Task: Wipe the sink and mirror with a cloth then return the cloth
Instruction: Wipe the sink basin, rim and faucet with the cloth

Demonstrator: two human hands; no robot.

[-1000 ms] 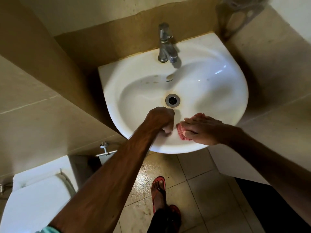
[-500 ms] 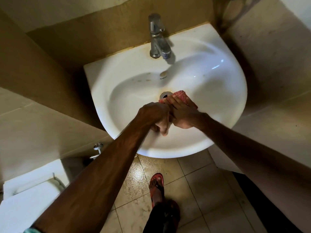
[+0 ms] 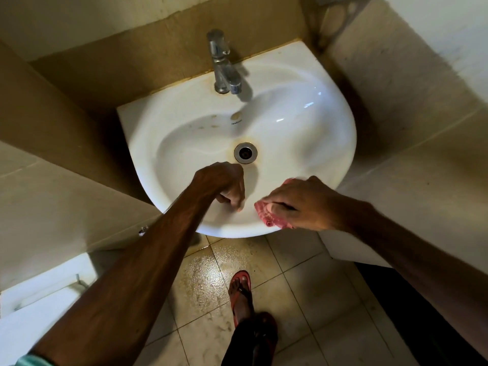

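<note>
Seen from my remote station, my right hand point(image 3: 303, 204) pulls the pink cloth point(image 3: 266, 215) back from the drain point(image 3: 245, 152) to the near right rim of the sink point(image 3: 340, 114). The drain, covered half a second ago, shows again. My left hand point(image 3: 224, 186) no longer touches the right; bare basin separates them.

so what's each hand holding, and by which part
The right hand grips the pink cloth, bunched under its fingers, at the sink rim. The left hand holds nothing.
</note>
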